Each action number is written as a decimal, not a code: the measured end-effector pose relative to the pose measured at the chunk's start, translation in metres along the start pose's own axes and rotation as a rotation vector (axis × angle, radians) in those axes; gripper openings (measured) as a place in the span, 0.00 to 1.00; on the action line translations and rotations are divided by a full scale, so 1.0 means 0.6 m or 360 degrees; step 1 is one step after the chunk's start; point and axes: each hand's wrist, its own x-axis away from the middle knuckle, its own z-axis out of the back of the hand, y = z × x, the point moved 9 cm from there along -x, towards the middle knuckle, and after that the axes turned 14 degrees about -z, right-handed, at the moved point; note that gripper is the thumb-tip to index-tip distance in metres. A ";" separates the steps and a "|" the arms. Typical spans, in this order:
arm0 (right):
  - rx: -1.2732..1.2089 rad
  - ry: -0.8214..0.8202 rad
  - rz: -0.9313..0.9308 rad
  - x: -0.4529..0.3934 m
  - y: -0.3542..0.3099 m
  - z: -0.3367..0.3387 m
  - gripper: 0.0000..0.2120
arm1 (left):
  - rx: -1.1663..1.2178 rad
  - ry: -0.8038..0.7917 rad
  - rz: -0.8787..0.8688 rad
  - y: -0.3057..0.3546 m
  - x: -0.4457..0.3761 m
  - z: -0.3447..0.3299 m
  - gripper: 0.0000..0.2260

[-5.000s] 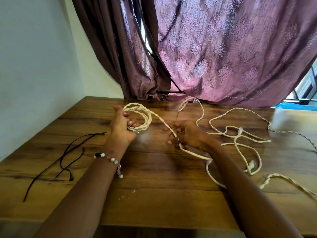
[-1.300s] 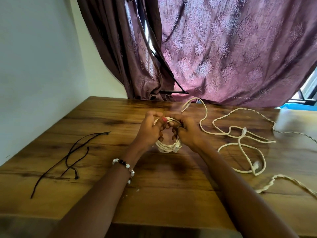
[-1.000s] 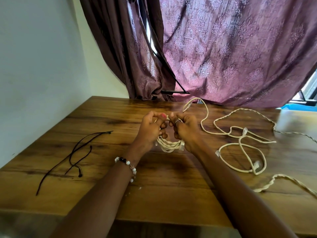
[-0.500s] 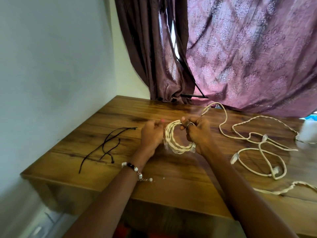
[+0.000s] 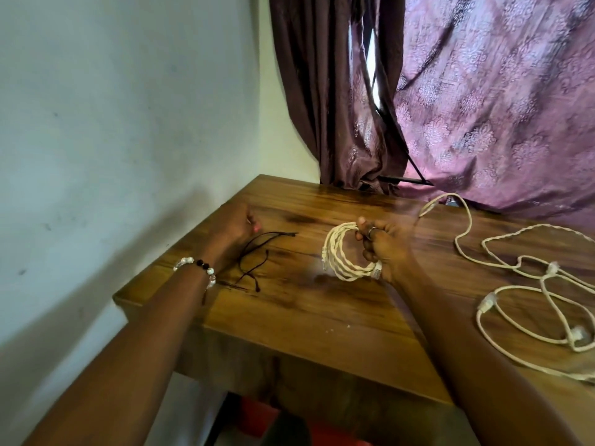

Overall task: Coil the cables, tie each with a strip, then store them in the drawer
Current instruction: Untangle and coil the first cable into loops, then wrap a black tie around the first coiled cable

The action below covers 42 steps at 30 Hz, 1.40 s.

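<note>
step: I see coil done, tie next
right hand: grips coil, frame centre
left hand: at black strips, grip unclear
next: pick 1 strip

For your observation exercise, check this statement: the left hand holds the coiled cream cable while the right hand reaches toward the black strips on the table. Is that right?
Not quite: the hands are swapped. In the head view the right hand holds the coiled cream cable, while the left hand reaches toward the black strips on the table.
</note>
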 end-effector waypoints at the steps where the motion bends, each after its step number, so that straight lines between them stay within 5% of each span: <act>1: -0.0004 0.0003 0.0007 0.001 0.001 0.003 0.13 | 0.0000 -0.0033 0.0002 -0.003 0.002 -0.006 0.09; 3: -0.0005 0.0004 0.0023 0.004 0.002 0.007 0.15 | -0.0035 -0.0090 0.0044 -0.006 0.009 -0.017 0.01; 9: 0.0017 0.0038 0.0052 0.017 0.005 0.014 0.17 | 0.0068 -0.0006 0.0161 -0.017 0.012 -0.028 0.08; 16: 0.0052 0.0074 0.0050 0.016 0.004 0.021 0.16 | 0.0875 0.0387 0.0428 -0.029 0.011 0.010 0.10; 23: 0.0035 0.0093 0.0068 0.017 -0.007 0.030 0.16 | 0.1173 0.0157 0.0304 0.055 -0.004 0.012 0.06; 34: 0.0273 0.0365 0.0421 0.020 -0.071 0.140 0.19 | 0.1299 -0.0618 -0.0090 0.283 0.000 -0.141 0.08; 42: -0.0108 0.0591 0.0319 -0.013 -0.063 0.226 0.18 | 0.1270 -0.0462 0.0011 0.291 -0.049 -0.184 0.07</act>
